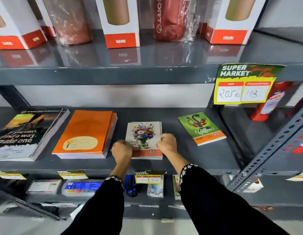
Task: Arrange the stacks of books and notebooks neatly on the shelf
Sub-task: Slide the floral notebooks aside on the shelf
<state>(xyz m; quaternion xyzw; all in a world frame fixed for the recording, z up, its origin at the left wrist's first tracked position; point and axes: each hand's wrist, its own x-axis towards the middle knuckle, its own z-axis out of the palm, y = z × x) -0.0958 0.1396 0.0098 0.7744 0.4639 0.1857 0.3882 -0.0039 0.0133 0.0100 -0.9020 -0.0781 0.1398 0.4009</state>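
A small stack of notebooks with a flower-bouquet cover (144,133) lies in the middle of the grey metal shelf (164,165). My left hand (122,150) presses against the stack's left edge and my right hand (167,143) against its right edge, both with fingers curled on it. To the left lies a stack of orange notebooks (84,133), and further left a thick stack of dark books reading "make one" (23,134). A green "Coffee" notebook (200,128) lies tilted to the right.
The shelf above holds boxed bottles (121,22) and a wrapped red bottle (171,19). A yellow-green price tag (244,83) hangs from that shelf's edge. A red can (269,102) stands at the right. A perforated upright (273,145) slants at right. Stationery packs (81,186) fill the lower shelf.
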